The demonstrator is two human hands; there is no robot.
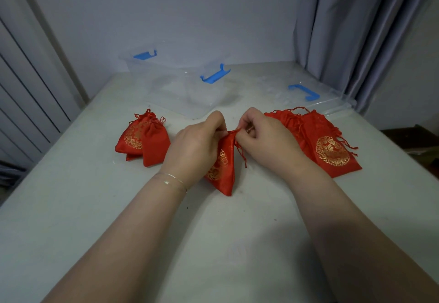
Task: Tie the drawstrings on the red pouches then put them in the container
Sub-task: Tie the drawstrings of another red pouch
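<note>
I see the red pouch (222,167) lying on the table (118,207), its gathered neck pinched between my left hand (197,145) and right hand (263,136) fingers (drawstring (240,153) dangling below), tied pouches (142,138) left, clear container (180,84) beyond.

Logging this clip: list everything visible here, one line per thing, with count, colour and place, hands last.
held pouch: one, red with gold print, centre of table, neck gathered between both hands
left pouches: small pile, exact count unclear, red with gold print, necks cinched, left of the hands
right pouches: flat stack, count unclear, red with gold print, loose strings, right of the hands
container: one, clear with blue latches, far centre, looks empty
lid: one, clear with blue latch, far right, beside the container
table: one, white
curtain: grey, far right
bracelet: one, thin, left wrist
left hand: grips pouch neck
right hand: pinches drawstring
</note>
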